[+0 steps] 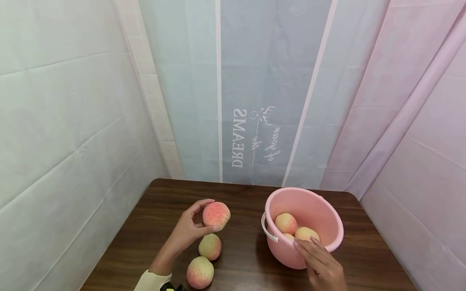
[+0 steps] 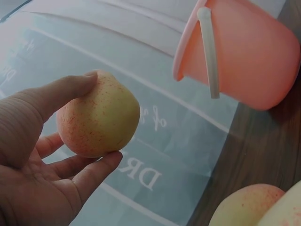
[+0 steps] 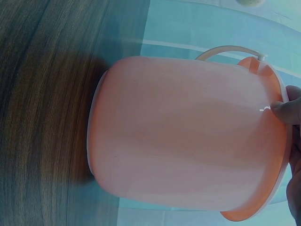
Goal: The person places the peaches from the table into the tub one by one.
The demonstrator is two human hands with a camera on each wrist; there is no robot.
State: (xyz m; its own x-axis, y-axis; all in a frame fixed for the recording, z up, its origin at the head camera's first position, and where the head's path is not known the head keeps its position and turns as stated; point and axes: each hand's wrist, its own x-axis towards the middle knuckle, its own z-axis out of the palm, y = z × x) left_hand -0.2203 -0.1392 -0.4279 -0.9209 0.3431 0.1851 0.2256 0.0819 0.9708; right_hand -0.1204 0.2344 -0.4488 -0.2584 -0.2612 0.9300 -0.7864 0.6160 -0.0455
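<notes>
In the head view my left hand (image 1: pixel 186 227) holds a peach (image 1: pixel 216 214) above the table, thumb on one side and fingers on the other. The left wrist view shows the same peach (image 2: pixel 101 117) between thumb and fingertips. My right hand (image 1: pixel 324 266) grips the near rim of a pink bucket (image 1: pixel 282 252), its thumb (image 3: pixel 284 112) against the outside just under the lip. Inside the bucket lie a peach (image 1: pixel 285 223), a second peach (image 1: pixel 307 233) and a partly hidden third. Two more peaches, a farther one (image 1: pixel 210 247) and a nearer one (image 1: pixel 200 273), rest on the table below my left hand.
The dark wood table (image 1: pixel 240 242) carries everything. A white handle (image 1: pixel 267 230) hangs at the bucket's left side. Behind the table's far edge hangs a blue-grey cloth (image 1: pixel 269 72) with white lettering; pale cloth walls stand left and right.
</notes>
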